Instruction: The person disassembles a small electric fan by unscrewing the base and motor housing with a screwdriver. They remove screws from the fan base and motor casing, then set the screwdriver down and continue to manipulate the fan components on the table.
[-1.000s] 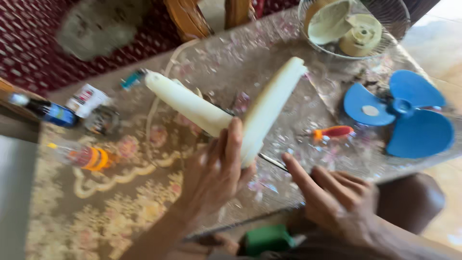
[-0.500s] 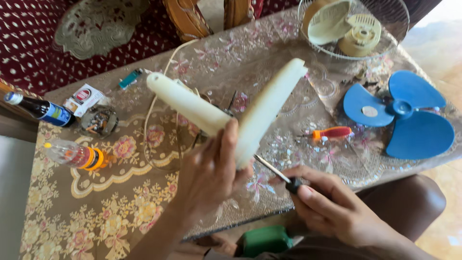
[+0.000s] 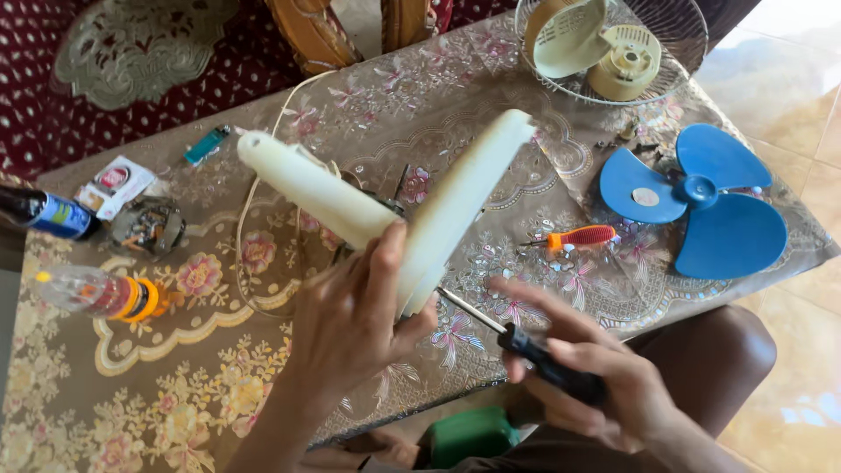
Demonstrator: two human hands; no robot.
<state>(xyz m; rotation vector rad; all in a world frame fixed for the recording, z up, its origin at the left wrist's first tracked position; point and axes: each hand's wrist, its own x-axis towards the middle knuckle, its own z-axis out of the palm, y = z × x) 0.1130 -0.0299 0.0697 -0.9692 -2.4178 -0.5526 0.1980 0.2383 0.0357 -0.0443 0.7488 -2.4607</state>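
Left hand [image 3: 350, 324] grips one fan stand [image 3: 394, 206]; right hand [image 3: 596, 385] one screwdriver [image 3: 526, 346].

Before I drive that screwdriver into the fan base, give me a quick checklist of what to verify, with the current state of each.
1. Cream fan base steadied: ok, the left hand clasps its lower edge and holds it on edge above the table.
2. Black-handled screwdriver held firmly: ok, the right hand wraps the handle.
3. Tip seated in a screw: cannot tell, the shaft's end is hidden behind the base and thumb.
4. Left fingers clear of the tip: not ok, the thumb sits right beside the shaft.
5. Power cord clear: cannot tell, it loops on the table under the stand.
6. Spare orange screwdriver within reach: ok, it lies near the blue fan blade.
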